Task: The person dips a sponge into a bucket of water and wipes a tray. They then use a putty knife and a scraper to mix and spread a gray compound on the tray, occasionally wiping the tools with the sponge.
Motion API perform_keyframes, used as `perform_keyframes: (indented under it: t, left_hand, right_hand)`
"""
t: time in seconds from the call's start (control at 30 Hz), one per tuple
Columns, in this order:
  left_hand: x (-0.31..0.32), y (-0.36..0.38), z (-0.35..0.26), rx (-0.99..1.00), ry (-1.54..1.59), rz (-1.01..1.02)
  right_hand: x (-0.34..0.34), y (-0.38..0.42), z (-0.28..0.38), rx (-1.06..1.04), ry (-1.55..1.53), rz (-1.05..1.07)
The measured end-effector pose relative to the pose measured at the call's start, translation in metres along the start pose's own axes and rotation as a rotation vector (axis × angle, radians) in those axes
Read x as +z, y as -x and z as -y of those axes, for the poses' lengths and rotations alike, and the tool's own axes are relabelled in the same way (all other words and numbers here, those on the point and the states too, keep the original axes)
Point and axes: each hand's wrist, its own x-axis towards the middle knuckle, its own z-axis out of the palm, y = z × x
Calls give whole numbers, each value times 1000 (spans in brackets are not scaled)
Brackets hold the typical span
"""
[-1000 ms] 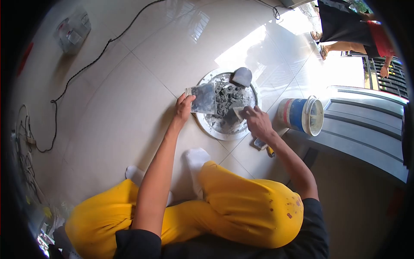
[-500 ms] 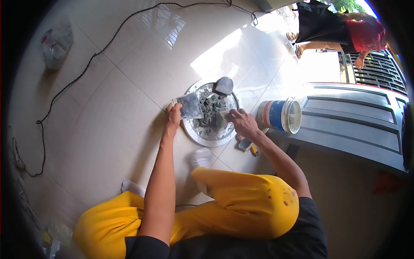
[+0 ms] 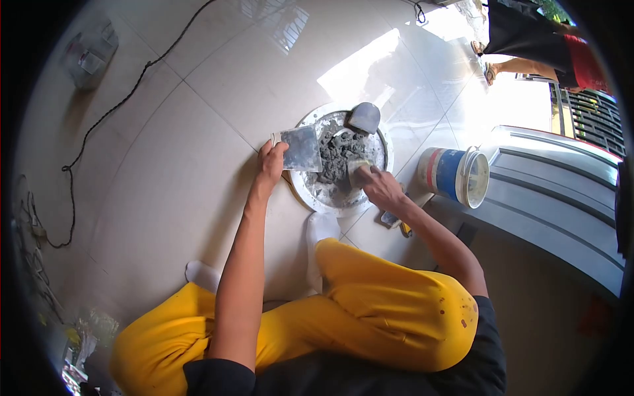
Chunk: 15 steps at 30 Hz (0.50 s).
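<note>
My left hand [image 3: 271, 162] is closed on the edge of a flat square putty board [image 3: 302, 149], its face smeared grey, over the left side of a round metal tray [image 3: 389, 148]. Lumpy grey putty [image 3: 338, 157] lies in the middle of the tray. My right hand [image 3: 382, 189] grips a small pale scraper [image 3: 357, 169], slightly blurred, whose blade is at the putty's right side. A grey, round-ended flat piece [image 3: 364, 118] rests across the tray's far rim.
A white bucket [image 3: 444, 173] with a blue band lies on its side to the right, beside a grey panelled door [image 3: 541, 191]. Small tools [image 3: 394, 221] lie near the tray. A black cord [image 3: 125, 99] crosses the tiles at left, near a clear container [image 3: 92, 56]. Another person [image 3: 522, 39] stands far right.
The view has shifted, so the tray and bucket appear further right. My right hand has moved the scraper slightly at the putty. Both hands keep their holds.
</note>
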Motion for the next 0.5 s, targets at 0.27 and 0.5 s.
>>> perform_keyframes:
  t: [0.27,0.5]
  left_hand:
    - [-7,7,-11,-47,45,63]
    - [-5,16,-24,-102,29,30]
  right_hand:
    - [-7,-9,-3,-18,11,-78]
    - [-9,-15,-21,69,-136,-25]
